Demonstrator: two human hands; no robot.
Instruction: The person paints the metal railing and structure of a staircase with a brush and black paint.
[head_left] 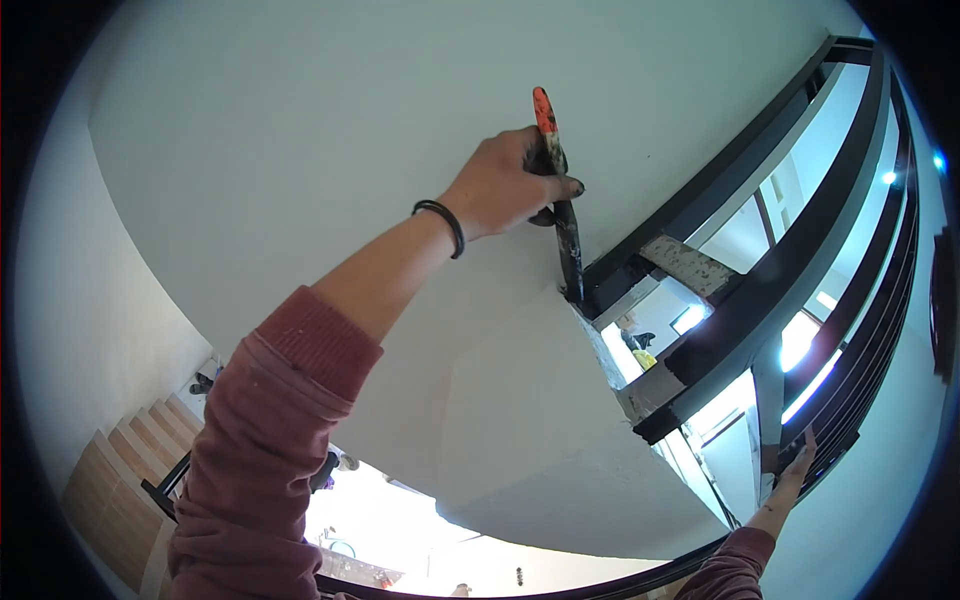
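Note:
My left hand (pixel 510 185) is closed around a paintbrush (pixel 566 235) with a red-tipped handle, its lower part smeared black. The brush's dark bristle end meets the corner where the black-painted metal frame (pixel 630 260) joins the white wall (pixel 380 200). Dark paint marks my fingers, and a black band circles the wrist. At the lower right, my right hand (pixel 798 465) reaches up against a dark bar of the railing (pixel 815 440); its grip is too small to make out. One short crosspiece (pixel 690 265) of the frame looks pale and speckled, without an even black coat.
Curved black bars (pixel 850 200) sweep along the right side, with bright openings between them. Wooden stairs (pixel 130 460) descend at the lower left beside a dark handrail (pixel 165 495). A brightly lit lower floor (pixel 400 530) shows beneath the wall's lower edge.

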